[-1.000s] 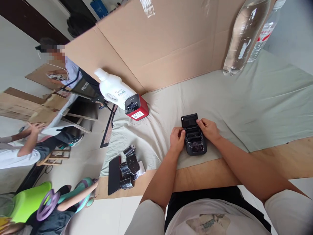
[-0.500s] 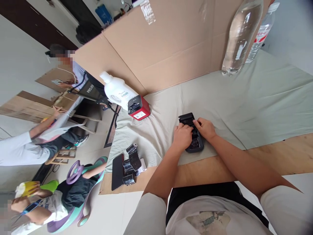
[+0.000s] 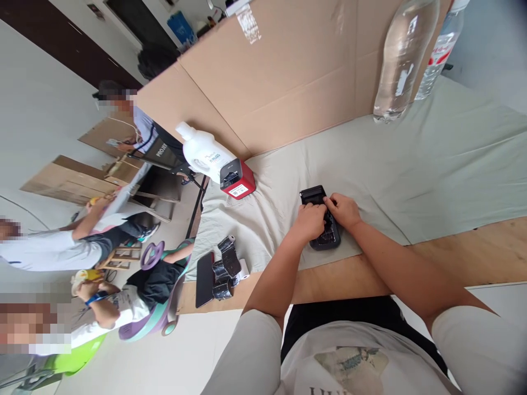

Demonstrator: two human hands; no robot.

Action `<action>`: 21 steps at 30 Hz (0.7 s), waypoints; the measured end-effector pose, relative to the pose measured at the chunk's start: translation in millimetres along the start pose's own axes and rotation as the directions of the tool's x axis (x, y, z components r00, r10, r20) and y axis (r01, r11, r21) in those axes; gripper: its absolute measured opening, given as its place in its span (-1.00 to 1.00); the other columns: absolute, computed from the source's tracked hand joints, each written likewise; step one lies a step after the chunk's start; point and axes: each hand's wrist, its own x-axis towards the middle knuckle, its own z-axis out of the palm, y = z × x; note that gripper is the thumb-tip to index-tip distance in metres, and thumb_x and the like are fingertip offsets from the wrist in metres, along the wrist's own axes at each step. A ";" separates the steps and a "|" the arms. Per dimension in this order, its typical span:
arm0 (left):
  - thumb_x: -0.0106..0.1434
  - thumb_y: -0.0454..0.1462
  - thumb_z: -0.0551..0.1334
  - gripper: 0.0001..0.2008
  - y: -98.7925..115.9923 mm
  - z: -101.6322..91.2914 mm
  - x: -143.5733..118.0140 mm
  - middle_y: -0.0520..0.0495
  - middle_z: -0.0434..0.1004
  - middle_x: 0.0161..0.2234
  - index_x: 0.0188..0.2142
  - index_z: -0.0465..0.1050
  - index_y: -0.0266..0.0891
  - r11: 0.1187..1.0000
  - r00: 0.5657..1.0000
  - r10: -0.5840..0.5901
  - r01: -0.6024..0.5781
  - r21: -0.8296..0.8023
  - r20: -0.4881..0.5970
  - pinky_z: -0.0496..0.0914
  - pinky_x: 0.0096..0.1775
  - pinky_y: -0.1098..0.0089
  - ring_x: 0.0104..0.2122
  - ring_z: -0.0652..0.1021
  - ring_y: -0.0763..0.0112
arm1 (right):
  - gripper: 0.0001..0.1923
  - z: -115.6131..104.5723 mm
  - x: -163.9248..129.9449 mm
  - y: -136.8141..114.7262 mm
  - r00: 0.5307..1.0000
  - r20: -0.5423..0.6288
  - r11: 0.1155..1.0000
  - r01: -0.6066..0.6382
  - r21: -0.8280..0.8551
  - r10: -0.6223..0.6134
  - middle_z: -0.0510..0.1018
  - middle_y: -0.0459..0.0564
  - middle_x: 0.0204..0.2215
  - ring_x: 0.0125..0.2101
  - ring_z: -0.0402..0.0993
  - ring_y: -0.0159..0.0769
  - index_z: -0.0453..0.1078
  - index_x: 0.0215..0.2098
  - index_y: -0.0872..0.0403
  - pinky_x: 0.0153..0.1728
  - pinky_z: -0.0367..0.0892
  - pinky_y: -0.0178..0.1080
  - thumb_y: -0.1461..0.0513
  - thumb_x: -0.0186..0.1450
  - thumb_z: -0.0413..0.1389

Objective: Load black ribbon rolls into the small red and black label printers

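A black handheld device [image 3: 325, 241], which looks like a card terminal, lies on the cloth in front of me. Its top face has a shiny, dark recessed area, partly covered by my fingers. My left hand [image 3: 312, 221] rests over its left and middle part, fingers curled down onto it. At the upper right edge, my right hand [image 3: 344, 210] grips the device with thumb and fingers bent together. What the fingertips press on is too small to make out.
To the left lie a dark flat phone-like slab [image 3: 205, 281], a shiny black strip [image 3: 229, 260] and a white paper roll [image 3: 244, 270]. Behind stand a red and black box [image 3: 242, 184], a white jug [image 3: 206, 151], a large bottle [image 3: 403, 66] and a cardboard panel [image 3: 288, 71]. People sit at left.
The view has shifted slightly, so people at the left appear further right. My left fingers have curled in more tightly on the device. My right hand stays at its edge.
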 end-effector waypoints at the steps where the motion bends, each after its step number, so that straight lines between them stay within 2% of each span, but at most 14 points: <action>1: 0.31 -0.35 0.17 -0.73 2.0 -1.9 -1.8 -0.25 0.58 -0.06 0.01 0.40 -0.29 1.000 1.000 -0.010 0.010 -0.018 0.013 0.28 0.09 0.10 0.01 0.50 0.06 | -0.60 0.3 0.3 0.5 1.000 -0.004 1.000 0.004 0.000 -0.004 0.56 0.03 -0.41 -0.39 0.38 -0.24 0.35 -0.46 0.03 -0.38 0.08 -0.24 0.00 0.39 -0.08; 3: 0.32 -0.36 0.16 -0.71 3.7 -1.8 -6.1 -0.24 0.59 -0.06 0.04 0.38 -0.28 0.996 0.999 -0.031 0.029 -0.085 -0.021 0.27 0.12 0.09 0.00 0.52 0.08 | -0.60 0.7 0.7 1.5 1.000 -0.006 1.000 0.010 0.001 -0.010 0.57 0.04 -0.40 -0.39 0.39 -0.23 0.36 -0.47 0.03 -0.38 0.09 -0.24 0.00 0.38 -0.07; 6: 0.33 -0.35 0.16 -0.69 -2.0 4.8 -21.0 -0.21 0.56 0.02 0.07 0.35 -0.25 0.966 0.978 -0.069 0.015 -0.259 -0.198 0.28 0.15 0.08 0.05 0.51 0.11 | -0.60 1.3 1.1 3.3 1.000 -0.008 1.000 0.017 -0.003 -0.017 0.58 0.06 -0.39 -0.38 0.40 -0.22 0.37 -0.45 0.03 -0.37 0.10 -0.23 0.00 0.38 -0.07; 8: 0.34 -0.33 0.15 -0.68 -12.6 11.1 -39.5 -0.20 0.54 0.06 0.08 0.35 -0.23 0.931 0.945 -0.097 -0.025 -0.365 -0.312 0.31 0.14 0.11 0.06 0.50 0.15 | -0.60 2.0 1.1 4.8 0.999 -0.017 1.000 0.030 -0.001 -0.030 0.59 0.07 -0.38 -0.36 0.40 -0.21 0.39 -0.44 0.03 -0.36 0.11 -0.22 -0.01 0.38 -0.07; 10: 0.34 -0.31 0.14 -0.68 -28.6 18.8 -63.5 -0.19 0.55 0.03 0.08 0.37 -0.22 0.908 0.921 -0.132 -0.036 -0.418 -0.367 0.37 0.10 0.14 0.03 0.52 0.17 | -0.59 2.7 0.9 6.4 0.999 -0.027 0.999 0.045 0.007 -0.044 0.59 0.08 -0.38 -0.36 0.41 -0.20 0.39 -0.43 0.04 -0.36 0.12 -0.22 -0.02 0.38 -0.08; 12: 0.33 -0.30 0.14 -0.69 -48.4 28.1 -89.5 -0.18 0.58 -0.02 0.05 0.41 -0.21 0.908 0.911 -0.189 0.020 -0.418 -0.366 0.40 0.08 0.12 0.00 0.54 0.15 | -0.56 3.4 0.6 7.8 0.998 -0.032 0.999 0.052 0.015 -0.052 0.59 0.09 -0.38 -0.36 0.41 -0.19 0.39 -0.43 0.04 -0.37 0.12 -0.22 -0.04 0.38 -0.10; 15: 0.29 -0.34 0.16 -0.68 -79.8 43.6 -125.2 -0.19 0.60 -0.06 0.03 0.45 -0.23 0.918 0.905 -0.303 0.194 -0.345 -0.297 0.39 0.09 0.06 -0.02 0.55 0.11 | -0.52 4.0 0.5 9.4 0.998 -0.037 0.998 0.053 0.017 -0.053 0.58 0.09 -0.41 -0.38 0.40 -0.19 0.39 -0.45 0.04 -0.38 0.12 -0.21 -0.07 0.39 -0.12; 18: 0.26 -0.38 0.17 -0.66 -106.4 54.8 -153.8 -0.20 0.59 0.00 0.02 0.48 -0.20 0.914 0.895 -0.385 0.334 -0.232 -0.226 0.34 0.14 0.00 0.05 0.52 0.07 | -0.50 3.7 0.8 10.0 0.998 -0.035 0.998 0.056 0.010 -0.055 0.57 0.10 -0.42 -0.38 0.40 -0.18 0.39 -0.45 0.04 -0.38 0.12 -0.21 -0.09 0.39 -0.13; 21: 0.26 -0.37 0.16 -0.62 -125.5 54.7 -177.3 -0.20 0.53 0.10 0.06 0.47 -0.20 0.904 0.881 -0.424 0.397 -0.157 -0.211 0.29 0.20 -0.02 0.15 0.46 0.06 | -0.51 2.5 0.8 9.4 0.998 -0.024 0.998 0.055 0.008 -0.055 0.57 0.10 -0.41 -0.37 0.41 -0.17 0.38 -0.44 0.04 -0.38 0.12 -0.21 -0.09 0.39 -0.13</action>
